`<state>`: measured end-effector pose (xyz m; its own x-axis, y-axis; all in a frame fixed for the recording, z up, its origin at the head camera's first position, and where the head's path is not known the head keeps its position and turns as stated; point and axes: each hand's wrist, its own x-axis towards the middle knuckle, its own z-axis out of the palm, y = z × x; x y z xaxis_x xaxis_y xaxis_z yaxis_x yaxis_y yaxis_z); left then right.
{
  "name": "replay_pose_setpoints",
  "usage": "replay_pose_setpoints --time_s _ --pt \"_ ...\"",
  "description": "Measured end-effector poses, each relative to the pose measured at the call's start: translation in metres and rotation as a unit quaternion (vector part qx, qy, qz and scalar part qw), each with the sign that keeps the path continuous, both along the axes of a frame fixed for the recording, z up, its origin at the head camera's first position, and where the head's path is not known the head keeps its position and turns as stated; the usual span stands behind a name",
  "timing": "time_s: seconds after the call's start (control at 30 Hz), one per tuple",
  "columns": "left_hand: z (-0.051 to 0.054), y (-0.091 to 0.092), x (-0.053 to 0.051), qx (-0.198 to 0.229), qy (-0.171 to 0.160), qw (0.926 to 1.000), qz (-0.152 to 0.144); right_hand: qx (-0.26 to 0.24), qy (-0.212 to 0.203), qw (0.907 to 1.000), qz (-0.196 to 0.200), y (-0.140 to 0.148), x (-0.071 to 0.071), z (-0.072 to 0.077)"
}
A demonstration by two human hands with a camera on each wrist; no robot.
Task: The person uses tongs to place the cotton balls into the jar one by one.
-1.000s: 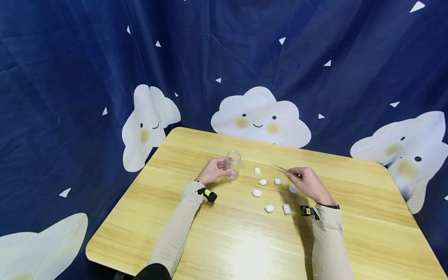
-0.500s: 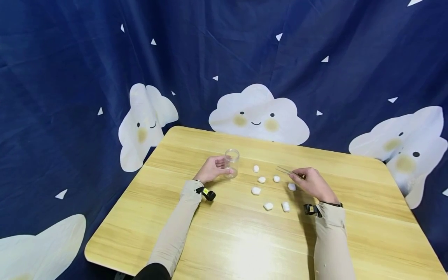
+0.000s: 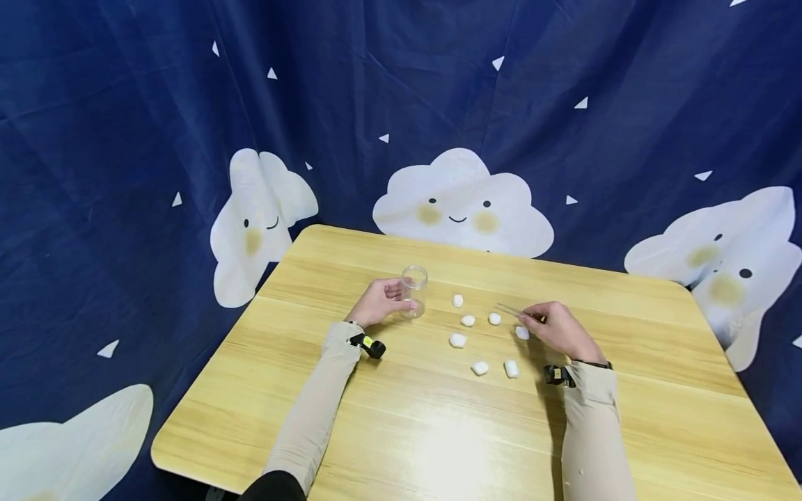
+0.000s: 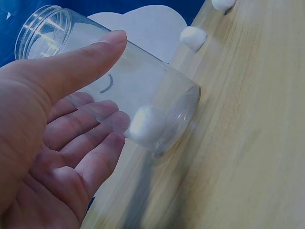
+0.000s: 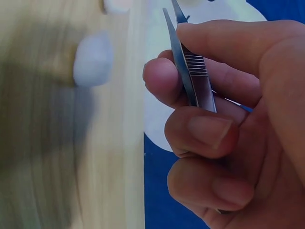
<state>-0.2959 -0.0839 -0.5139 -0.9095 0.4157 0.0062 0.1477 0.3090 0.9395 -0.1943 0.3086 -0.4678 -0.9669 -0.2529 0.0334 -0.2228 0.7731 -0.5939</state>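
My left hand (image 3: 378, 303) grips a clear plastic jar (image 3: 414, 284), thumb on one side and fingers on the other. The jar is uncapped and stands upright at the table's middle. In the left wrist view a cotton ball (image 4: 145, 125) shows through the wall near its base, seemingly inside. Tweezers (image 3: 512, 310) are pinched between the thumb and fingers of my right hand (image 3: 560, 330), pointing left. Their tips hold nothing and stand slightly apart in the right wrist view. Below the right hand lies a cotton ball (image 3: 522, 333); another cotton ball (image 3: 494, 319) is near the tips.
Several more cotton balls lie scattered between the hands, among them a far cotton ball (image 3: 458, 300) by the jar and a near cotton ball (image 3: 511, 369). The wooden table (image 3: 388, 431) backs onto a blue curtain (image 3: 351, 83) with cloud prints.
The right hand has drawn the tweezers slightly right, and their tips now sit a little lower. The left hand keeps its hold on the jar. The head view has shifted slightly.
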Motion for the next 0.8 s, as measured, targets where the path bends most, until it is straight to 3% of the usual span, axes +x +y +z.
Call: replay_pose_setpoints --time_s 0.8 --pt "0.002 -0.001 0.002 0.006 0.006 1.0 -0.004 0.013 -0.024 0.9994 0.02 0.002 -0.002 -0.011"
